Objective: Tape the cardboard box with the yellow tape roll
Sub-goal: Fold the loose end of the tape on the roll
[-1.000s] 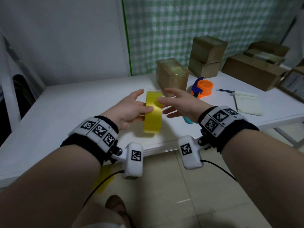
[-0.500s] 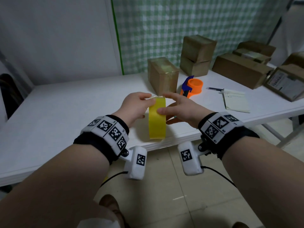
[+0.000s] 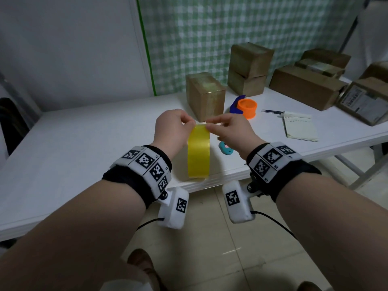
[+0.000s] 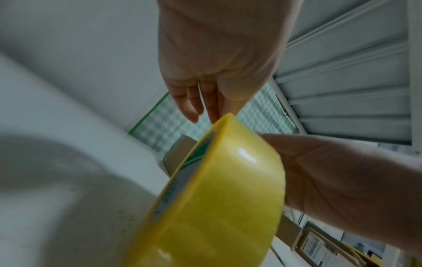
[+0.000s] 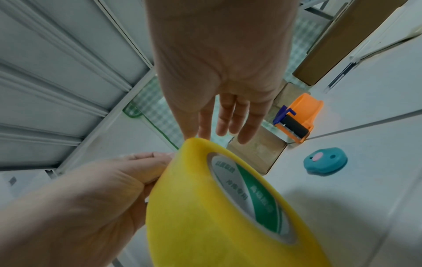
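Held upright on edge above the near rim of the table [image 3: 63, 156]: yellow tape roll [image 3: 198, 153], top pinched between left hand [image 3: 171, 128] and right hand [image 3: 228, 131]; just right of the fingers, blue cutter [image 3: 225, 148]; just beyond the fingertips, cardboard box [image 3: 205, 95]; farther right, orange dispenser [image 3: 246, 107].

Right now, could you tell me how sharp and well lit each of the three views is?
Head view: dim, fairly sharp, straight edges bowed by the wide lens. Left wrist view: the yellow tape roll shows a small glare spot, and the table is blurred. Right wrist view: brighter, the roll's near rim soft, the orange dispenser fairly crisp.
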Motion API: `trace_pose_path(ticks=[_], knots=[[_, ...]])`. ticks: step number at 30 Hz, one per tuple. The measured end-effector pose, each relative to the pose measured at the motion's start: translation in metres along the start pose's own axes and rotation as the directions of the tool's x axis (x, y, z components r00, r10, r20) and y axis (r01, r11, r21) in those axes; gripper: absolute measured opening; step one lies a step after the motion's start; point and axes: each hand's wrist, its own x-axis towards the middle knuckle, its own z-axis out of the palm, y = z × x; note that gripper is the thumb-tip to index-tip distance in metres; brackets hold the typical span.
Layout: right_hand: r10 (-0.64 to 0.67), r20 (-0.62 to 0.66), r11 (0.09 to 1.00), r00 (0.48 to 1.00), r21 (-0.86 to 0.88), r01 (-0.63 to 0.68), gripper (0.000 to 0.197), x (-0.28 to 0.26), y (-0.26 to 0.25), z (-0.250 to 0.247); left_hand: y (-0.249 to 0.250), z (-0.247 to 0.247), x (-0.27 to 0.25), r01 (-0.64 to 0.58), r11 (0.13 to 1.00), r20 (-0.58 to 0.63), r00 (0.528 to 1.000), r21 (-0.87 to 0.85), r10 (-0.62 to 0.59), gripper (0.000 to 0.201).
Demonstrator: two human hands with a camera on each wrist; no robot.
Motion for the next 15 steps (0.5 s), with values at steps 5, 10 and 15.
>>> trace_pose_path(ticks=[5, 10, 15], knots=[[-0.11, -0.085, 0.99, 0.99, -0.094, 0.102, 0.007, 0.004, -0.004, 0.007, -0.002, 0.001, -0.003, -0.091, 0.994, -0.023, 0.995, 0.059, 0.093, 0.018], [-0.22, -0.072, 0.934, 0.973, -0.304, 0.189, 0.012, 0.006, -0.006, 0.011, -0.006, 0.004, -0.006, -0.121, 0.991, -0.049, 0.991, 0.058, 0.124, 0.018], [-0.391, -0.049, 0.814, 0.919, -0.484, 0.321, 0.018, 0.006, -0.005, 0.015, -0.011, 0.01, -0.005, -0.138, 0.988, -0.067, 0.987, 0.068, 0.143, 0.016]])
